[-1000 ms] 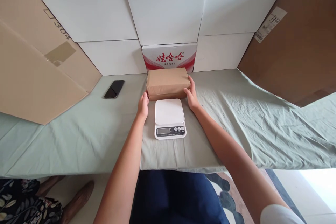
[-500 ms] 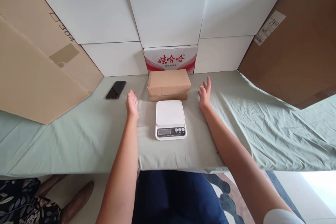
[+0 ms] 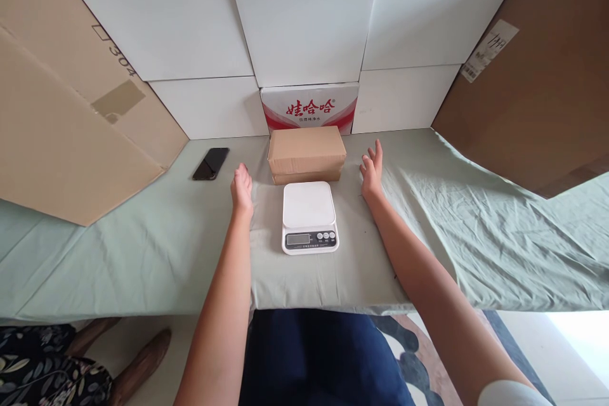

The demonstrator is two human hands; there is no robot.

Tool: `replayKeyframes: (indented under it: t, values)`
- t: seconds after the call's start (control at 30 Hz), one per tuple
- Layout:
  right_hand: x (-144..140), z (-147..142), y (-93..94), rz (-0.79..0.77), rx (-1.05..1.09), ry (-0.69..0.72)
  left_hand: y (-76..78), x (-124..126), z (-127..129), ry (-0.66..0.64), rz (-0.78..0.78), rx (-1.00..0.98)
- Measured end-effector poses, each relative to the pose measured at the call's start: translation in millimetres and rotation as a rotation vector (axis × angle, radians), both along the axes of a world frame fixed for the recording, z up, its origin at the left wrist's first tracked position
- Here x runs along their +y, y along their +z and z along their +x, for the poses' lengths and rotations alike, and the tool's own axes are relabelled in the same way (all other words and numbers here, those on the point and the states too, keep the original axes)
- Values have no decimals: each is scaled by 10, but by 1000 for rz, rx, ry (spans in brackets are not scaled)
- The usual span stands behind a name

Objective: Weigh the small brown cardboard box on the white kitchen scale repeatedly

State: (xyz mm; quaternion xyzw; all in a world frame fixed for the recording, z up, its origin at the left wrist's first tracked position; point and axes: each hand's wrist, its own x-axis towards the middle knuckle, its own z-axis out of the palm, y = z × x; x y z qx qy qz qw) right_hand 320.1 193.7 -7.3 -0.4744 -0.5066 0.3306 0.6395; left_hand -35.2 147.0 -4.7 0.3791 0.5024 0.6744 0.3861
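Head camera is looking down over a bench [image 3: 143, 254] that is wearing a pale green cloth, wrinkling toward the right side and hanging over the near edge. Both bare hands are hovering over or resting on the cloth, which of the two I cannot tell, one on each side of a brown paper parcel [image 3: 306, 153]. The left hand [image 3: 242, 189] is sitting just left of the parcel with fingers loosely spread and holding nothing; the right hand [image 3: 372, 169] is sitting just right of it, fingers fanning wide, also holding nothing. Neither hand is touching the parcel. The parcel is lying flat near the back middle of the bench, just behind a white kitchen scale [image 3: 309, 216] whose dark display is facing the person. A black phone [image 3: 210, 163] is lying to the left, well apart from the parcel. White cardboard panels [image 3: 304, 25] are standing along the back like a screen, with a red-and-white printed box [image 3: 309, 108] directly behind the parcel. Large brown cardboard sheets [image 3: 71, 120] are leaning in from the left and right. Dark blue fabric is showing at the person's lap, and floor is showing below the bench edge
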Motion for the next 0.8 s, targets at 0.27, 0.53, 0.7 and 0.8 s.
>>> replayKeyframes:
  t: [0.27, 0.53, 0.7, 0.8]
  values:
    - [9, 22, -30, 12, -31, 27, -33, 28, 1, -9, 10, 24]
    - [-27, -13, 20, -7, 46, 37, -29, 29, 28, -26, -5, 32]
    - [-21, -13, 12, -14, 40, 36, -4, 0, 71, -29, -15, 31]
    - [-4, -3, -17, -3, 1, 32, 23, -25, 104, -35, -23, 12]
